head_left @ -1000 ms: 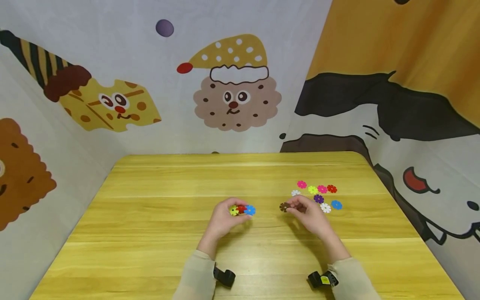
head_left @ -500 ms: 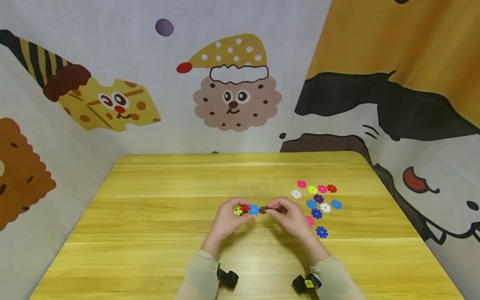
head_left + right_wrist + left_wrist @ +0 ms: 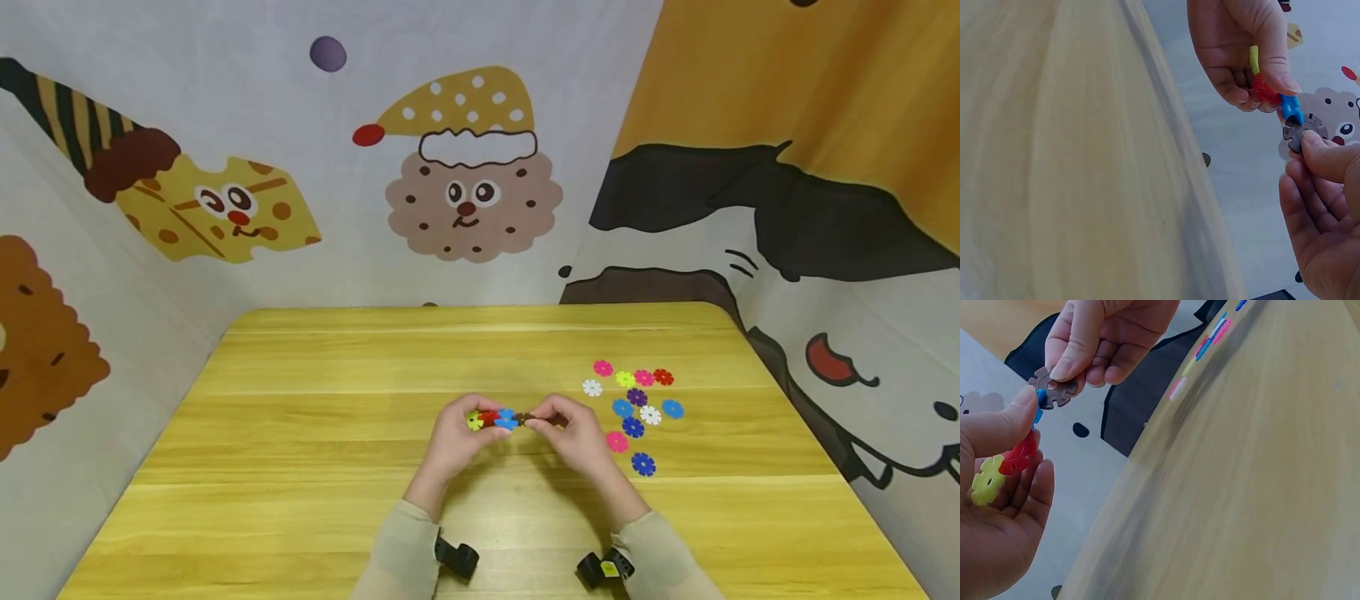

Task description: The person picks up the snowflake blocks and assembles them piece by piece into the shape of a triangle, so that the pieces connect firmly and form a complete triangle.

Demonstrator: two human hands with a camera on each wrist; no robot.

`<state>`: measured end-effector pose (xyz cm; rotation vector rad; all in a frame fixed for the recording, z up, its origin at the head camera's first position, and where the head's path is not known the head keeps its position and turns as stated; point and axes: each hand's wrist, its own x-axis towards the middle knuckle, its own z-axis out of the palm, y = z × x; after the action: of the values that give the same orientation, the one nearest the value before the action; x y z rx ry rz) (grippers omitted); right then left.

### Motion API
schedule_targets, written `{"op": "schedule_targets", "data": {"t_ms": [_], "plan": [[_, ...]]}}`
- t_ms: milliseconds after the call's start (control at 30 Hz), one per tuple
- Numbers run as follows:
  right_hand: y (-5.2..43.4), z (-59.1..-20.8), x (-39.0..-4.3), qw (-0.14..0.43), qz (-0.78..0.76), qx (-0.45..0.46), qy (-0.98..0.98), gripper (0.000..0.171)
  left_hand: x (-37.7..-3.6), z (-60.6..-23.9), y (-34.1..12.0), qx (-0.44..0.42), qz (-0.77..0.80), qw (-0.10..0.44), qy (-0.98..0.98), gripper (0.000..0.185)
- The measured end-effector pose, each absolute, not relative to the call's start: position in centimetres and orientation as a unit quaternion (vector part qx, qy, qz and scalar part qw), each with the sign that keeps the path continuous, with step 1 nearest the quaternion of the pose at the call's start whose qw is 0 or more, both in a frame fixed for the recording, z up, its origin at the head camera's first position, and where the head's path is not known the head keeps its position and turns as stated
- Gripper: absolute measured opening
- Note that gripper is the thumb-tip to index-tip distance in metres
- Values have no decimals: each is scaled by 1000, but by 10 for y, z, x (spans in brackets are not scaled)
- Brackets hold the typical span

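Observation:
Above the middle of the wooden table (image 3: 300, 417), my left hand (image 3: 461, 433) pinches a short chain of snowflake discs: yellow (image 3: 474, 422), red (image 3: 489, 417) and blue (image 3: 506, 419). In the left wrist view the chain's red disc (image 3: 1019, 455) sits between thumb and fingers. My right hand (image 3: 573, 433) pinches a brown disc (image 3: 527, 418) and holds it against the blue disc's edge. The brown disc (image 3: 1300, 131) meets the blue one (image 3: 1291, 107) in the right wrist view; the brown disc (image 3: 1052, 387) also shows from the left wrist.
Several loose discs (image 3: 636, 398) in pink, white, blue, purple, yellow and red lie on the table to the right of my hands. Cartoon-printed cloth walls (image 3: 465, 167) close in the table at the back and both sides.
My right hand carried the brown disc leftward from beside the loose discs to the blue end of the chain. The left hand stayed nearly still.

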<state>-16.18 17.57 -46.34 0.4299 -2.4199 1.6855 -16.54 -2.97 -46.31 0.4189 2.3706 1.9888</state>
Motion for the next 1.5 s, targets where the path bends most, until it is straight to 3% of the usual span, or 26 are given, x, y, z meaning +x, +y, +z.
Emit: {"op": "schedule_targets", "data": {"t_ms": [233,467,1067,1500], "plan": [[172,-453,-159,54,554,133,-820,8,-165,-463,-32,129,632,10,764,26],[167,-429,-147,65,542,151,-824,7,-165,-463,-32,129,628,8,767,26],[166,-425,-145,57,543,141,-826,5,-166,-467,-30,129,635,10,762,27],[177,-463,-162,43,543,133,-828,7,-166,-466,-33,133,627,12,768,27]]}}
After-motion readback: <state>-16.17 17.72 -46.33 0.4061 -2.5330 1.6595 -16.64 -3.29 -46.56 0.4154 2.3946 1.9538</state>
